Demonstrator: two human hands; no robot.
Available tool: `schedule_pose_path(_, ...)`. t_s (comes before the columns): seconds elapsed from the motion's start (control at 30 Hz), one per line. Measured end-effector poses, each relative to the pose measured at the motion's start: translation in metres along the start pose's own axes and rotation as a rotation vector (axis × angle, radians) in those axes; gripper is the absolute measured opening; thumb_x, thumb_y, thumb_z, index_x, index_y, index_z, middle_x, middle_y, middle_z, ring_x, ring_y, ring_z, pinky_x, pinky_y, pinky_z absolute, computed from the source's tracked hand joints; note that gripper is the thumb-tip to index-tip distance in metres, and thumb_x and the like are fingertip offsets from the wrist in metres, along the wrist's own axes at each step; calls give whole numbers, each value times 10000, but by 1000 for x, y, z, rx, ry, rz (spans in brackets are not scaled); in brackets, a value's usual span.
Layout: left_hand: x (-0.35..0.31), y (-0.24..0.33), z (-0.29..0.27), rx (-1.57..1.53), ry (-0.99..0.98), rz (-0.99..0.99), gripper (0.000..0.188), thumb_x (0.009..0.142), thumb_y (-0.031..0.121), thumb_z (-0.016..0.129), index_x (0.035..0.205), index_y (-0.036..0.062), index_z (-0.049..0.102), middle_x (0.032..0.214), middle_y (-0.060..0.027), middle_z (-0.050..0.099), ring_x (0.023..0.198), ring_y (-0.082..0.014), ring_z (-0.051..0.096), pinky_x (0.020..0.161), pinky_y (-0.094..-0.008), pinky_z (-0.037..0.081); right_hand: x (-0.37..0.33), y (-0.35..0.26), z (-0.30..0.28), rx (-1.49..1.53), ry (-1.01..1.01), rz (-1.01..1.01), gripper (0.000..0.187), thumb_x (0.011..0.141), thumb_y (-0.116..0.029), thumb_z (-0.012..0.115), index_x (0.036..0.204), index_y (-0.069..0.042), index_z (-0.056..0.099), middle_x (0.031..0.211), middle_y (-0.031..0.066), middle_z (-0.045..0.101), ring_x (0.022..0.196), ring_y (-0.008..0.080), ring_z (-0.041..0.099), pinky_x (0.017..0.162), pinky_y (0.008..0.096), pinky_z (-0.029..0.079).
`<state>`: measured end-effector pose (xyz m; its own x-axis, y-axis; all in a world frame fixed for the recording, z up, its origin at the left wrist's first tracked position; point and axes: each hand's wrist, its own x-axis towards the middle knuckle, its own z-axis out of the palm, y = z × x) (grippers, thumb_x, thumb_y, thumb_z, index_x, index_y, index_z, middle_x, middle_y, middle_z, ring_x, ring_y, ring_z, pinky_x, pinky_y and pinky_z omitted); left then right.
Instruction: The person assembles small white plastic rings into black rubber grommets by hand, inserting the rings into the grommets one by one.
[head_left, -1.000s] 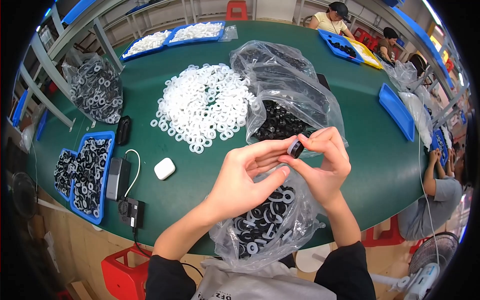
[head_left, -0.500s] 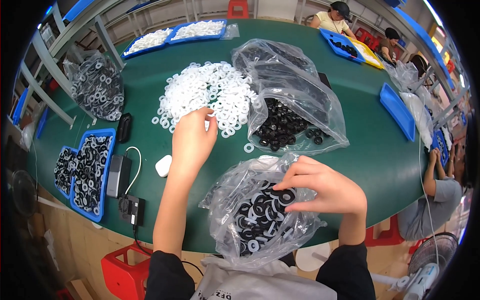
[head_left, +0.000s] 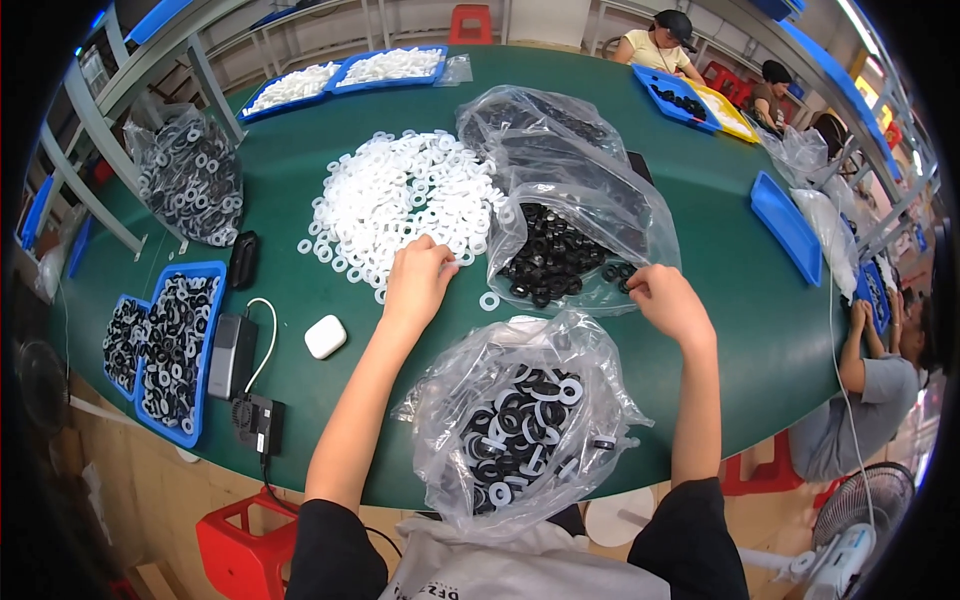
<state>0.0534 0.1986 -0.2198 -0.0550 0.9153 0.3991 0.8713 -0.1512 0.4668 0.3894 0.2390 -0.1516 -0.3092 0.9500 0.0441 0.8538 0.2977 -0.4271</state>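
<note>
Nearest, on the green desk (head_left: 755, 350), a crinkled clear plastic bag (head_left: 435, 460) gapes open, full of joined rings (head_left: 515, 440), glossy black set against milky white. One black-and-white piece (head_left: 603, 442) now shows on the right side of the bag; it could not be seen there half a second ago, when the right hand (head_left: 668, 302) was over the bag's mouth.

That hand has since moved up and away, and its thumb and fingers are pinching a small black ring (head_left: 625, 285) at the edge of a heap. The left hand (head_left: 417, 284) was at the white pile then too, but has dropped back to its near edge. Its fingertips are drawn together beside a pale ring; I cannot tell whether they grip it.

Beyond the hands, the white rings (head_left: 395, 205) form a broad, loose mound, flat and smooth with round holes; a single ring (head_left: 489, 300) lies apart in front. To their right, the black rings (head_left: 550, 255) look thicker and shiny, spilling from the mouth of a larger clear bag (head_left: 570, 155), its film creased and slack. Farthest back along the desk, shallow blue trays (head_left: 390, 84) carry small white pieces.
</note>
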Motion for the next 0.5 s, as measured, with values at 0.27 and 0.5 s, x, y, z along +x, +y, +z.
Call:
schedule_pose_path(0.27,11,34,-23,-592,14,-181,166,884,108,678,994,-15,678,855,-108,689,716,-153,650,676,-285,515,27,29,62,-350,280,50,228,704,-16,745,911,33,664,877,222,673,895,410,637,769,454,521)
schedule_pose_path(0.5,9,64,-52,-1000,-126,-245,249,929,121,634,1146,2,656,893,-78,700,784,-117,647,743,-253,512,23,4,29,16,122,-73,188,716,-55,760,810,36,626,772,187,670,728,315,672,637,393,529)
